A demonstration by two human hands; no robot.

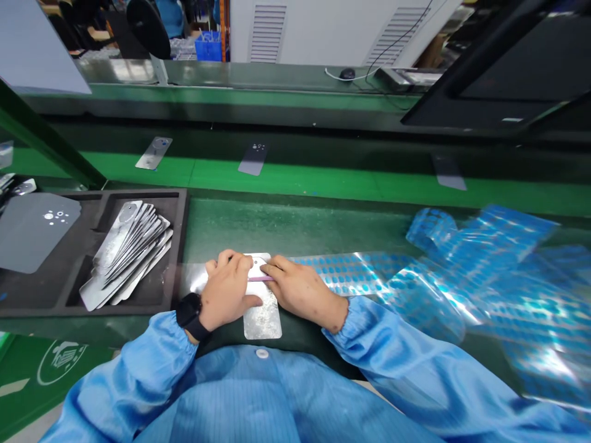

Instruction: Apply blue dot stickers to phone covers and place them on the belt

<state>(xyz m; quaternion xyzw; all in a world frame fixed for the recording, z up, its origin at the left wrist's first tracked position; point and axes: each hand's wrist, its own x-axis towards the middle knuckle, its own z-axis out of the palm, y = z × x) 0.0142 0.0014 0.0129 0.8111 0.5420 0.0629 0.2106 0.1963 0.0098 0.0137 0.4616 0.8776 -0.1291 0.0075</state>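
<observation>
Along the near edge of the green bench (295, 227), both hands sit close together over a bare metal plate (263, 323) that lies lengthwise just in front of the person's chest. The left hand (226, 289), with a black watch (188, 314) on its wrist, curls down over the plate's upper end, its thumb lying along the side. It seems placed to press the plate flat so that it cannot slide, though whether it closes on anything beneath the palm cannot be told. The right hand (300, 289) sits opposite, its fingers closed on a thin pink stick (259, 279) whose tip points in between the hands. Shiny blue dotted film (484, 264) spreads loosely across the bench to the right, one strip reaching almost to the right hand, probably left there to be within easy reach. To the left, a dark tray (138, 194) holds a fanned stack of metal plates (129, 252), their edges offset in a way that would make each easy to pick up, and a single grey plate (34, 231) with small holes lies flat beside them.
</observation>
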